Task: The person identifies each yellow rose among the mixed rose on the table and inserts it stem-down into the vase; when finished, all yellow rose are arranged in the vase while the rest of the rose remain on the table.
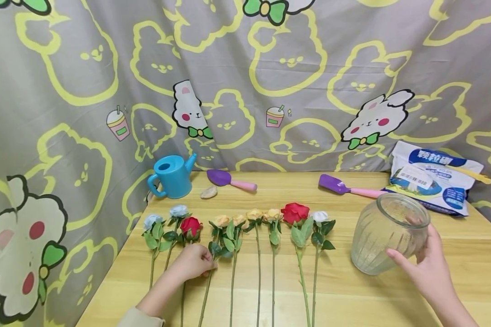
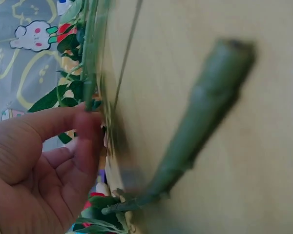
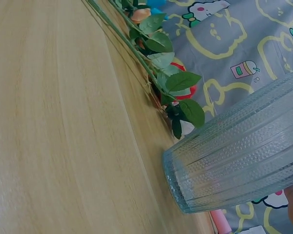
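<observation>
Stem (image 2: 185,126) looms nearest in left wrist view, blurred, blunt-ended. By clock from head view's centre: left hand (image 1: 196,262) at seven, thumb and finger pinching peach rose (image 1: 221,221), also at seven, just below its leaves; right hand (image 1: 430,268) at four, gripping jar (image 1: 376,243) round side, thumb in front. Rose looks artificial: probably light, stalk springy, petals soft; best pinched mid-stalk. Jar appears ribbed glass: likely heavier, slick, breakable; best held round belly, not rim.
</observation>
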Demonstrator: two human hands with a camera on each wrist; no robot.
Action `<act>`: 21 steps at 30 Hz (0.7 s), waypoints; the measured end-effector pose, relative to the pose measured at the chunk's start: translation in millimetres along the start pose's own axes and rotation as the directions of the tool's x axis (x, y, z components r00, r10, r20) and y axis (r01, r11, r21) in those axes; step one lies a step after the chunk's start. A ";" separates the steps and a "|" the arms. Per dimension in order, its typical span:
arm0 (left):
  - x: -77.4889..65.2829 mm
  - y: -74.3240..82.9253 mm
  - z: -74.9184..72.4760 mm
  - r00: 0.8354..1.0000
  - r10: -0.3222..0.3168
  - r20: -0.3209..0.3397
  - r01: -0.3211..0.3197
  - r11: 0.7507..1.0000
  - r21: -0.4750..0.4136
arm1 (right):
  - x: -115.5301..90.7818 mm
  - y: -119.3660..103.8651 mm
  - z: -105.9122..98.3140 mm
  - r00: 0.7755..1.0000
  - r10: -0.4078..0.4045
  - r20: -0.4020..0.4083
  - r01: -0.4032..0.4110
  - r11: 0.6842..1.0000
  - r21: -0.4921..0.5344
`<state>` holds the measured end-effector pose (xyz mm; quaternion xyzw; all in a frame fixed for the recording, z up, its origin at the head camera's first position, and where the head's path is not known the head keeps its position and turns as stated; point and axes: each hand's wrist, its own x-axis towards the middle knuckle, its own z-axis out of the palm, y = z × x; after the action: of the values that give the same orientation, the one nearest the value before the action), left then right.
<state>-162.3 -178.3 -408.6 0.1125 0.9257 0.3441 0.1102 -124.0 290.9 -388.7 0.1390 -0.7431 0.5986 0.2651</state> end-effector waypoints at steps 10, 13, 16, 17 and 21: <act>1.1 23.2 -24.4 0.996 -0.046 -0.080 0.039 0.995 -0.096 | -5.7 3.1 0.9 1.000 -0.012 -0.017 0.013 0.997 0.081; 2.9 36.5 -34.3 0.991 -0.036 -0.128 0.026 0.997 -0.074 | -7.5 4.1 0.4 1.000 0.002 -0.026 -0.001 0.998 0.061; 6.5 52.1 -44.7 0.986 -0.004 -0.169 -0.007 0.998 -0.067 | -7.5 3.6 0.2 0.999 0.019 -0.038 -0.017 0.999 0.044; 8.3 57.8 -48.2 0.983 0.009 -0.182 -0.022 0.997 -0.068 | -7.0 3.2 0.2 0.999 0.019 -0.039 -0.017 0.999 0.050; 15.5 81.2 -59.3 0.970 0.080 -0.231 -0.099 0.992 -0.074 | -4.4 2.0 0.1 0.999 0.006 -0.034 -0.003 0.995 0.098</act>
<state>-183.0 -150.3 -313.0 0.1091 0.9106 0.3985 -0.0073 -121.4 290.7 -392.8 0.1398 -0.7084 0.6372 0.2695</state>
